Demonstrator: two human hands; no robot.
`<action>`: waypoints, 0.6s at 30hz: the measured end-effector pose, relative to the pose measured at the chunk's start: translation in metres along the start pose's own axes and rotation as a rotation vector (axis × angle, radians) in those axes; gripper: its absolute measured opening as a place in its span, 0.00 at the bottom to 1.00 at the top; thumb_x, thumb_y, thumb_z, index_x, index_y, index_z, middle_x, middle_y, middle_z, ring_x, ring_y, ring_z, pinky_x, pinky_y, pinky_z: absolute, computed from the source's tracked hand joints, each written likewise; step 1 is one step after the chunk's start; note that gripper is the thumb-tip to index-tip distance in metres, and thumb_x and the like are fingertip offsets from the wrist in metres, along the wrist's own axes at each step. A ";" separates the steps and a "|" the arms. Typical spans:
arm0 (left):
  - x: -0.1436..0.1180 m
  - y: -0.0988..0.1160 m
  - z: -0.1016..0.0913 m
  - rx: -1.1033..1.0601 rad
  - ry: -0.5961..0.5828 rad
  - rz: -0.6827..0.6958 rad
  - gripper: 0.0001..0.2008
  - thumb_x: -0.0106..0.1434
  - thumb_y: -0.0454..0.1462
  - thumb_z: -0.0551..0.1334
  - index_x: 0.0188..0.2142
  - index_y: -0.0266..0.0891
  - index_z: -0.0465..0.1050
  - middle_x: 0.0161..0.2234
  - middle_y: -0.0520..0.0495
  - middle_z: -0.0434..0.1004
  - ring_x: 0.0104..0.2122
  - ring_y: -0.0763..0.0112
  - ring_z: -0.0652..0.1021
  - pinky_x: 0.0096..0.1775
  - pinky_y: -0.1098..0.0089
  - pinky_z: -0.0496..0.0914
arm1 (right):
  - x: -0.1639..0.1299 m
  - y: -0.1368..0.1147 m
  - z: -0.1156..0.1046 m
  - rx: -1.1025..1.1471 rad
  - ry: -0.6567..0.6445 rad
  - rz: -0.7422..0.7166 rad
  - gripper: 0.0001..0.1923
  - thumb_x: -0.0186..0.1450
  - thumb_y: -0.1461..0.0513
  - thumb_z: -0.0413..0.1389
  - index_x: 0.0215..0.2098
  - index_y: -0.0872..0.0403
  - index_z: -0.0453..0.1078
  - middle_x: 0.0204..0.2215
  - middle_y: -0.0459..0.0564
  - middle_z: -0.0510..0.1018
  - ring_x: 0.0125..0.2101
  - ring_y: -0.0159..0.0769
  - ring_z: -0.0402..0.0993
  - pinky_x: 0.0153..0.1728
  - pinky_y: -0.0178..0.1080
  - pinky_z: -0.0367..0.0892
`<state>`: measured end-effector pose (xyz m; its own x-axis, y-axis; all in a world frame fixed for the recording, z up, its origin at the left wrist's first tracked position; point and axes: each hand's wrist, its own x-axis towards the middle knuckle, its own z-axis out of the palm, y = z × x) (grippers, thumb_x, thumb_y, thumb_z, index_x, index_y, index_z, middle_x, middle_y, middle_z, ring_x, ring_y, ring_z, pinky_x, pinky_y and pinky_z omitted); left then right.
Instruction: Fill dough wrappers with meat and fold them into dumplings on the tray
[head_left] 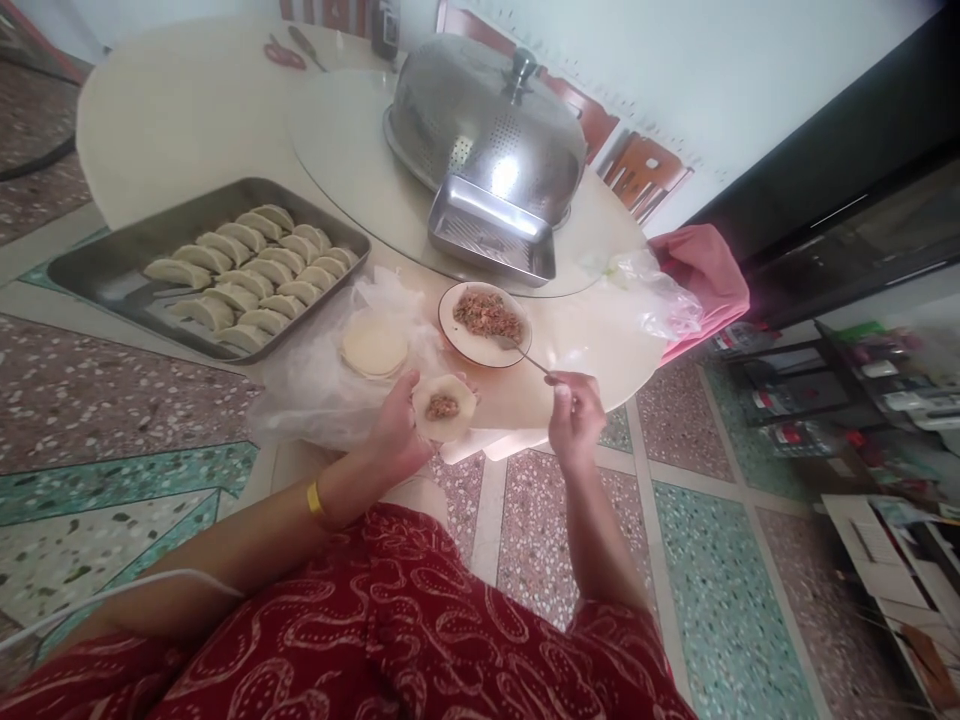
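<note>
On my left hand [403, 425] rests a round dumpling wrapper [444, 425], held between thumb and fingers, with a small mound of meat filling [442, 405] at its middle. My right hand [577, 415] grips the handle of a metal spoon [534, 360]. The spoon's bowl touches the minced filling [487, 315] on a white plate [469, 352]. Left of the plate, a stack of wrappers [373, 342] lies on a clear plastic bag [300, 385]. Several folded dumplings [247, 285] sit in rows in a metal tray [97, 265] farther left.
Behind the plate are a small metal pan [491, 235] and a large perforated metal dome [450, 100] on a glass turntable [330, 140]. Red scissors [285, 55] and a knife [306, 45] lie at the back. A plastic bag [652, 290] and pink cloth [709, 275] are at right.
</note>
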<state>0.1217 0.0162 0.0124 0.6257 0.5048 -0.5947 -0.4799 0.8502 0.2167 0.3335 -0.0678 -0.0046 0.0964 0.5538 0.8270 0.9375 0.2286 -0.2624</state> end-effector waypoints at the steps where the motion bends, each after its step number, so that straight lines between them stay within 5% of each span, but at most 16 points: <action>1: 0.002 0.000 0.001 0.002 0.007 -0.004 0.26 0.72 0.43 0.45 0.54 0.23 0.68 0.37 0.33 0.81 0.36 0.58 0.82 0.37 0.63 0.77 | 0.001 0.005 0.006 -0.022 -0.028 -0.021 0.09 0.71 0.63 0.49 0.42 0.50 0.72 0.32 0.48 0.80 0.35 0.37 0.76 0.33 0.41 0.73; 11: 0.017 0.000 0.006 -0.010 0.062 -0.005 0.27 0.72 0.43 0.45 0.56 0.22 0.67 0.37 0.34 0.81 0.37 0.59 0.81 0.39 0.64 0.76 | 0.003 0.026 0.055 -0.003 -0.173 -0.103 0.11 0.70 0.64 0.49 0.42 0.50 0.73 0.34 0.51 0.82 0.37 0.39 0.74 0.38 0.42 0.72; 18: 0.022 0.001 0.001 -0.035 0.022 -0.017 0.26 0.72 0.44 0.45 0.55 0.23 0.68 0.38 0.32 0.81 0.39 0.60 0.81 0.41 0.65 0.75 | 0.004 0.018 0.050 0.051 -0.206 -0.041 0.13 0.70 0.64 0.47 0.42 0.51 0.74 0.32 0.52 0.81 0.36 0.40 0.73 0.36 0.43 0.71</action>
<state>0.1353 0.0280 0.0000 0.6206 0.4865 -0.6149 -0.4908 0.8527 0.1793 0.3345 -0.0217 -0.0311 -0.0171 0.6942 0.7196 0.9205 0.2919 -0.2596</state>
